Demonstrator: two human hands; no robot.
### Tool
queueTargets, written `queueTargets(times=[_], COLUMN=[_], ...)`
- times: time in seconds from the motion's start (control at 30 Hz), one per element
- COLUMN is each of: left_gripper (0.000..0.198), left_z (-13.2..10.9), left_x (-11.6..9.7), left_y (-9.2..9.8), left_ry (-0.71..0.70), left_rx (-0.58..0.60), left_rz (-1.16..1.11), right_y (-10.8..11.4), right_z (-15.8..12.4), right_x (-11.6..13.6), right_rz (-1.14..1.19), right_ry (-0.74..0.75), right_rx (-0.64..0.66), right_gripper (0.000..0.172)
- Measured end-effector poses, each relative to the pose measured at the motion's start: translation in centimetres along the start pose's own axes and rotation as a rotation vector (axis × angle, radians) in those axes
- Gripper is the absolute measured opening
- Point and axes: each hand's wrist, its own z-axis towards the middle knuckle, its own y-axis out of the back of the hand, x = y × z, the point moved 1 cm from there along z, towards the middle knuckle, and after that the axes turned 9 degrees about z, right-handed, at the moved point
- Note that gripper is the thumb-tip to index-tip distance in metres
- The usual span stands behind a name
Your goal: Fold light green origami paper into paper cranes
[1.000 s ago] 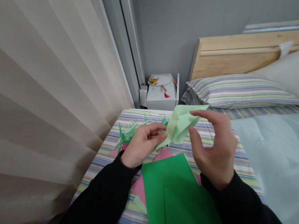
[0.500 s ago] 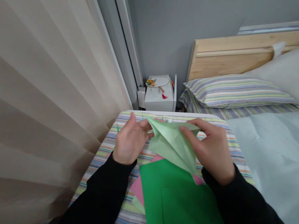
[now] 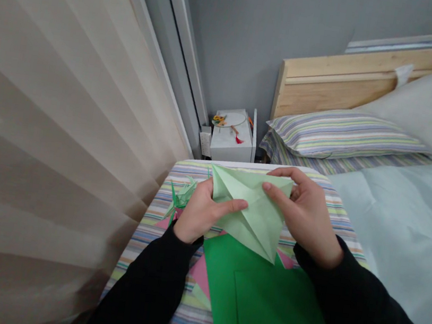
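A creased sheet of light green paper (image 3: 259,211) is held up between my two hands, above the table. My left hand (image 3: 205,209) grips its left side, with the thumb lying across the front and the other fingers behind. At the upper right edge, my right hand (image 3: 306,207) pinches the paper between thumb and fingers. Below it lie dark green sheets (image 3: 271,309), partly over pink paper (image 3: 201,273). Left of my left hand sit folded green paper pieces (image 3: 184,195), partly hidden by the hand.
A striped cloth covers the table (image 3: 140,242). Beyond it stands a small white cabinet (image 3: 229,150) with a tasselled item and small yellow things on top. A bed with a striped pillow (image 3: 344,134) is on the right; a pleated curtain (image 3: 62,135) hangs on the left.
My left hand has closed onto the light green paper, its thumb now across the front. The sheet has turned flatter toward me, and the folded green pieces at left show more.
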Motion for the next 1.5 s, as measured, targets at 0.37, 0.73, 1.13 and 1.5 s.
queueTargets(times=[0.37,0.73,1.13,1.5], left_gripper=[0.053,0.046,0.043,0.046], left_z=[0.8,1.3,1.5,2.1], left_x=[1.1,1.6,0.9,1.4], left_y=[0.8,1.1,0.9,1.3], left_ry=[0.027,-0.074,-0.113,-0.088], left_rx=[-0.047,-0.297,-0.468,-0.557], left_rz=[0.041,-0.130,-0.395,-0.437], right_y=[0.1,-0.2,0.1,-0.8], right_z=[1.1,1.2,1.3,0.4], right_x=[-1.4,-1.6,-1.7,-1.6], right_rz=[0.163,0.199,0.250,0.226], right_ry=[-0.139,-0.155,-0.115,0.178], right_rx=[-0.073,0.010,-0.047,0.105], right_gripper=[0.036,0.040,0.044,0.056])
